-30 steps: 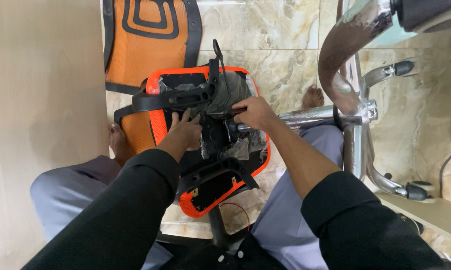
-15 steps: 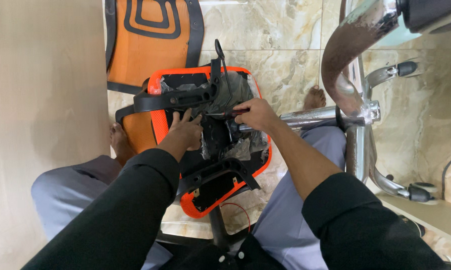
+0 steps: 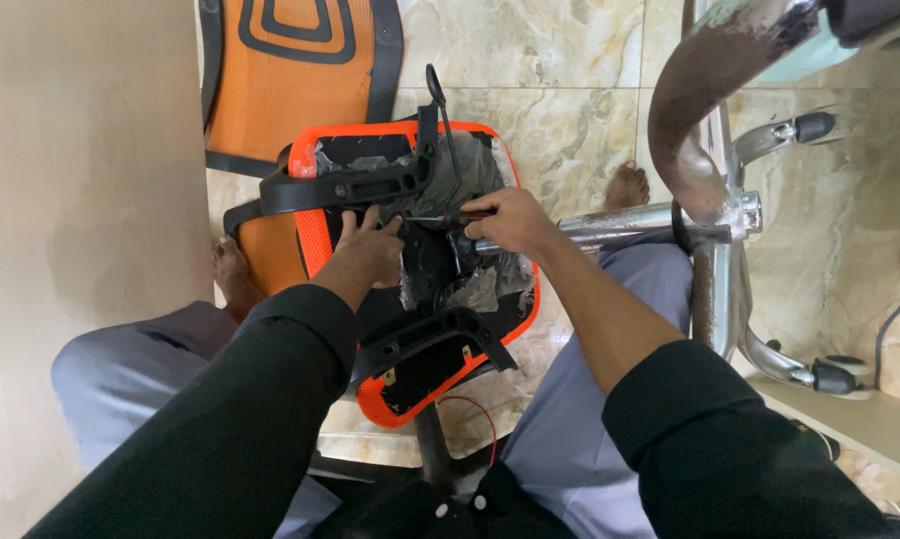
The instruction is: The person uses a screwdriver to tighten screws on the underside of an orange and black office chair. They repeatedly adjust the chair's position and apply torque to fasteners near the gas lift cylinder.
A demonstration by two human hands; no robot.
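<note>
An orange office chair seat (image 3: 317, 252) lies upside down between my knees, its black underside facing up. My left hand (image 3: 370, 255) rests flat on the black mechanism plate (image 3: 432, 265), fingertips just under the upper black armrest bracket (image 3: 350, 188). My right hand (image 3: 510, 222) grips a thin screwdriver (image 3: 432, 219) whose shaft points left, toward my left fingertips. A second black armrest bracket (image 3: 432, 334) sits on the seat's near end. Crumpled clear plastic wrap (image 3: 475, 289) covers part of the underside.
An orange mesh backrest (image 3: 290, 70) lies on the marble floor beyond the seat. A chrome chair base (image 3: 714, 260) with casters (image 3: 831, 374) and its cylinder (image 3: 619, 222) stands to the right. My bare feet (image 3: 629, 185) flank the seat. A beige panel (image 3: 70, 200) runs along the left.
Both hands stay almost in place over the mechanism. The right hand has shifted only slightly with the screwdriver.
</note>
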